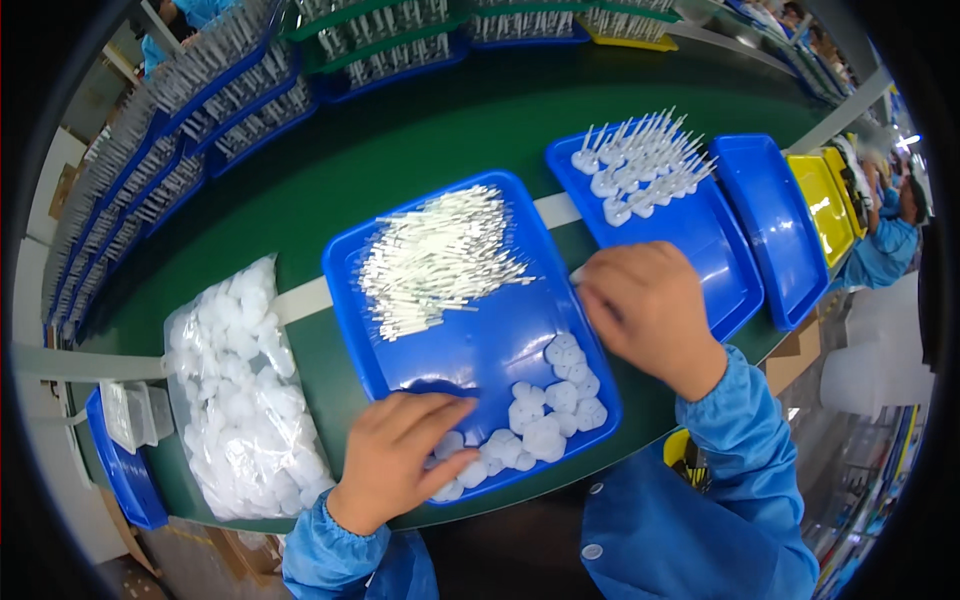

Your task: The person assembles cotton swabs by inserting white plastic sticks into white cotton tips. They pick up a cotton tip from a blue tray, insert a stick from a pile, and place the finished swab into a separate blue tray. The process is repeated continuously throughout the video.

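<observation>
In front of me lies a blue tray (450,360). A heap of thin white sticks (440,260) fills its far part, and white flower-shaped plastic pieces (545,437) lie along its near and right edges. My left hand (392,458) is open over the near left corner, its fingers stretched out and thumb apart, close to the white pieces. My right hand (648,308) is closed in a pinch at the tray's right rim. A small whitish tip shows at its fingertips, but what it holds is mostly hidden.
At the right, a second blue tray (690,245) holds upright sticks set in white bases (640,170). Further right are an empty blue tray (770,225) and yellow trays (822,205). A clear bag of white pieces (245,400) lies left. Stacked filled trays (390,45) line the back.
</observation>
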A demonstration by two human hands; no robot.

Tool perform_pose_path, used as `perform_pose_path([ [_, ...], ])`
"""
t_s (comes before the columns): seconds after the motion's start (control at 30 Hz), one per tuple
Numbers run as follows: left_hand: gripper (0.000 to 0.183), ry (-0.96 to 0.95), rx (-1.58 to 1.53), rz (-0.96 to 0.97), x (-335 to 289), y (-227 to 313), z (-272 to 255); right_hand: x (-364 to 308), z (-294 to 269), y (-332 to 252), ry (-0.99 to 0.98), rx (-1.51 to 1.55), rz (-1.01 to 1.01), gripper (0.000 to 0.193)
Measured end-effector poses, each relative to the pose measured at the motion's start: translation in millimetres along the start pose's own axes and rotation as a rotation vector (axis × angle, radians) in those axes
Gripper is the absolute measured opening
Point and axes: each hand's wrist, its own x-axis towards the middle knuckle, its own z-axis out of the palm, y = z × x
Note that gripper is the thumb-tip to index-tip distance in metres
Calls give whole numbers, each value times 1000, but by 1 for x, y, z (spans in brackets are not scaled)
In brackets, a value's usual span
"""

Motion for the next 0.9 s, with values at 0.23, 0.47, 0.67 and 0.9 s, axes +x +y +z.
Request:
perform_pose_path([
  [0.23, 56, -84, 17, 59, 29, 7, 27, 20, 61, -34, -120, -143, -134, 14],
  [0.47, 34, -111, -88, 114, 49, 0, 49, 27, 64, -40, -174, -121, -170, 18],
  [0.67, 25, 58, -380, -91, 48, -7, 38, 33, 64, -37, -240, -161, -231, 17],
  [0.9, 39, 371, -569, -166, 37, -40, 26, 44, 47, -38, -106, 236, -57, 23],
])
